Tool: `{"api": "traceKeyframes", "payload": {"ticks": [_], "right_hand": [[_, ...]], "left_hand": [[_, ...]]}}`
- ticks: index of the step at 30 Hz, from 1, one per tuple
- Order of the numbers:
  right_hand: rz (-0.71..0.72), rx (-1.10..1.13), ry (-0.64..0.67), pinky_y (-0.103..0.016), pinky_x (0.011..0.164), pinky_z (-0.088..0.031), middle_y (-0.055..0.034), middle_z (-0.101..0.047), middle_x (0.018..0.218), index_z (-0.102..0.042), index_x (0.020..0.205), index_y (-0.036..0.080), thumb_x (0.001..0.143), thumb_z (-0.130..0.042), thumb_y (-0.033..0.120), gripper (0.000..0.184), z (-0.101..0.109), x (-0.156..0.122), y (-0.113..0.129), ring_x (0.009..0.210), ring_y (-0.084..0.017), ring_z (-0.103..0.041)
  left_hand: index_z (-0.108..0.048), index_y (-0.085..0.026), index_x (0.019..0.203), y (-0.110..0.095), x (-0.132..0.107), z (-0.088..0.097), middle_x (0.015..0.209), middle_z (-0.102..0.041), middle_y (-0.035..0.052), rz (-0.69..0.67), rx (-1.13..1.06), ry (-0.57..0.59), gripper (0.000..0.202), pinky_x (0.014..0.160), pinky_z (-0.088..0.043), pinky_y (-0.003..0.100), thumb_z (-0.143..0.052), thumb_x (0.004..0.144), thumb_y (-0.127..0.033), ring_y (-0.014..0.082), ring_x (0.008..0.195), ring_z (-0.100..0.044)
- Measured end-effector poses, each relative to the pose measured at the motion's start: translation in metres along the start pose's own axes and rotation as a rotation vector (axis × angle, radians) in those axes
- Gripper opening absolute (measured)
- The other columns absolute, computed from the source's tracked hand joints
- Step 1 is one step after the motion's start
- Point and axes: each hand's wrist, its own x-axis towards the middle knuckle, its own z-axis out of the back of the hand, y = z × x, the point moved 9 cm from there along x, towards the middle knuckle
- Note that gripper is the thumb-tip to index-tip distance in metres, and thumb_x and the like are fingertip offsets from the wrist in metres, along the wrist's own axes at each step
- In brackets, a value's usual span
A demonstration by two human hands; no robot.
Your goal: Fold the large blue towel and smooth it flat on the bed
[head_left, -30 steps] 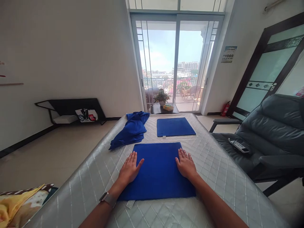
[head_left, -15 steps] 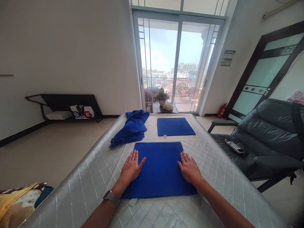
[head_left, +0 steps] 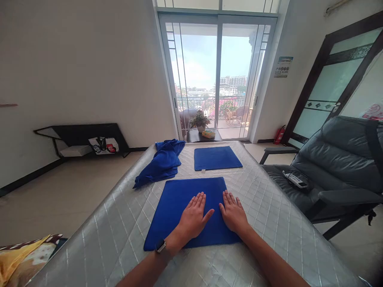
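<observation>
A folded blue towel (head_left: 176, 203) lies flat on the grey quilted bed (head_left: 269, 207) in front of me. My left hand (head_left: 194, 217), with a watch on the wrist, rests palm down on the towel's right half, fingers stretched out. My right hand (head_left: 233, 213) lies flat beside it on the towel's right edge, fingers spread. Both hands hold nothing. Farther along the bed lies a second folded blue towel (head_left: 216, 158), and to its left a crumpled heap of blue cloth (head_left: 161, 163).
A dark reclining armchair (head_left: 335, 167) with a remote control (head_left: 295, 180) on its seat stands right of the bed. A small table with a potted plant (head_left: 200, 121) stands before the glass balcony door. A black rack (head_left: 83, 139) leans on the left wall.
My left hand has slid from the towel's left edge across to its right half, close to my right hand. The right hand has hardly moved.
</observation>
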Motion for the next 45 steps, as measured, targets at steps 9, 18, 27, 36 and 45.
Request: {"api": "traceKeyframes", "payload": {"ticks": [9,18,27,36,45], "right_hand": [[0.056,-0.057,0.01,-0.043,0.12,-0.006,-0.0036,-0.011,0.162,-0.019,0.155,0.017,0.097,-0.022,0.034,0.061,-0.002,-0.002,0.001,0.15,-0.021,-0.008],[0.006,0.007,-0.005,-0.041,0.121,-0.002,-0.0011,-0.012,0.162,-0.015,0.155,0.014,0.099,-0.017,0.045,0.064,-0.004,0.002,-0.003,0.15,-0.019,-0.009],[0.006,-0.044,0.001,-0.042,0.121,-0.004,-0.0012,-0.011,0.162,-0.015,0.155,0.014,0.099,-0.017,0.043,0.063,-0.004,0.002,-0.003,0.149,-0.019,-0.01],[0.052,-0.073,-0.01,-0.043,0.121,-0.011,-0.0033,-0.015,0.161,-0.014,0.155,0.013,0.1,-0.018,0.043,0.063,0.007,-0.007,0.001,0.149,-0.02,-0.012],[0.033,-0.065,0.034,-0.045,0.121,-0.011,-0.0028,-0.015,0.161,-0.017,0.154,0.015,0.099,-0.017,0.052,0.066,-0.002,-0.064,0.006,0.149,-0.021,-0.01]], "left_hand": [[-0.025,-0.012,0.153,-0.086,0.043,-0.033,0.157,-0.032,0.0125,-0.154,-0.172,0.014,0.067,0.12,-0.024,0.041,-0.017,0.1,-0.053,0.0213,0.147,-0.023],[-0.03,-0.01,0.151,0.054,-0.001,-0.024,0.158,-0.028,0.0125,0.143,-0.016,0.104,0.078,0.121,-0.021,0.042,-0.016,0.097,-0.063,0.0234,0.147,-0.023],[-0.027,-0.007,0.151,0.139,-0.047,-0.018,0.158,-0.026,0.0159,0.29,0.04,0.055,0.082,0.119,-0.023,0.044,-0.019,0.095,-0.066,0.0255,0.146,-0.025],[-0.027,-0.004,0.151,0.132,-0.045,-0.011,0.158,-0.026,0.0166,0.328,0.016,0.049,0.085,0.12,-0.022,0.042,-0.018,0.095,-0.067,0.0259,0.147,-0.024],[-0.029,-0.004,0.15,0.134,-0.045,-0.014,0.156,-0.03,0.0182,0.291,0.044,-0.004,0.084,0.119,-0.026,0.045,-0.021,0.095,-0.066,0.0268,0.145,-0.027]]}}
